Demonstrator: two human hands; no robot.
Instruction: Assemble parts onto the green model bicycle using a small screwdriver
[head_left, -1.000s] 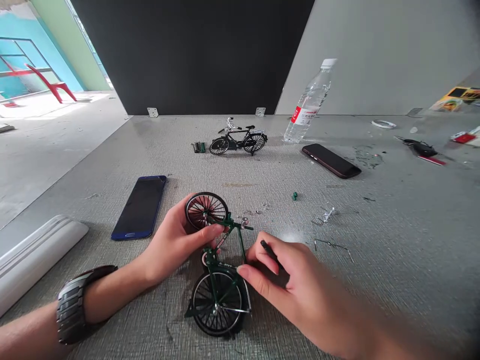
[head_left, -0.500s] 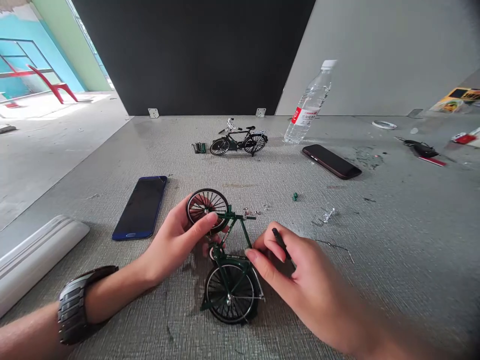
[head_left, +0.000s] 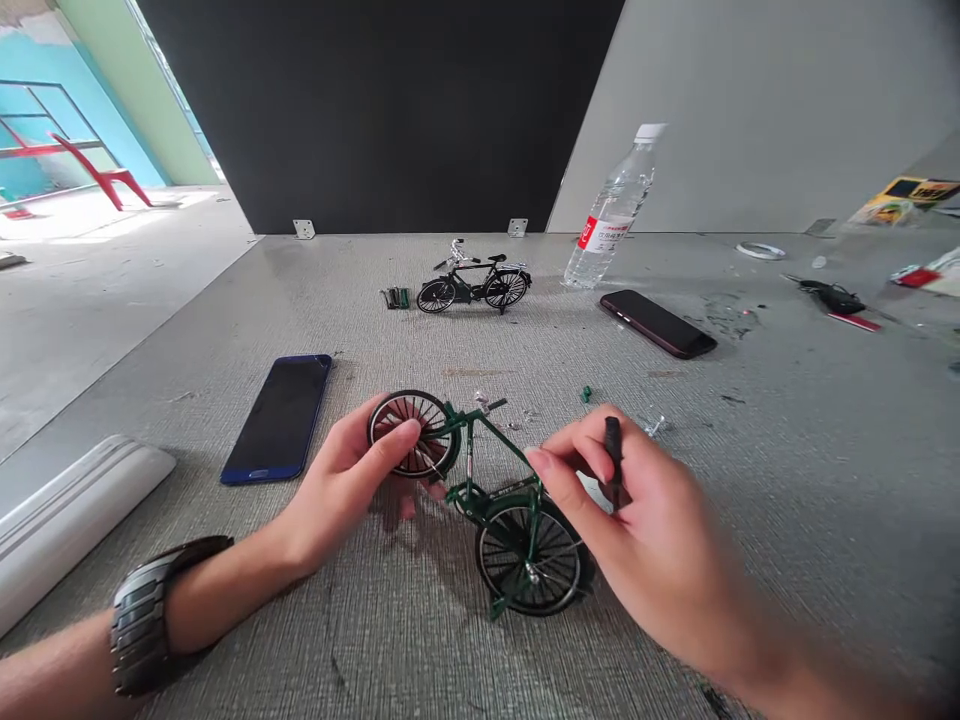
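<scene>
A grey, textured table [head_left: 420, 660]. At left lie a long white plastic piece [head_left: 75, 520] and a blue phone [head_left: 277, 420], face up. Toward the back, small green and black pieces [head_left: 394, 298] sit just beside a black toy bicycle [head_left: 477, 292], then a water bottle [head_left: 600, 236], a dark phone [head_left: 660, 323] and a white ring [head_left: 761, 257]. Nearer, a small green bit [head_left: 586, 394].

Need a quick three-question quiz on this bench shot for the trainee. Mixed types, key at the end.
1. True or false: the left hand is holding the blue phone.
2. Which is in the right hand? A) a white ring B) a dark slim object C) a water bottle cap
3. Fill in: in the picture, the black bicycle stands to the ___ of the water bottle.

Key: 1 false, it holds the green bicycle by a wheel; 2 B; 3 left.
</scene>
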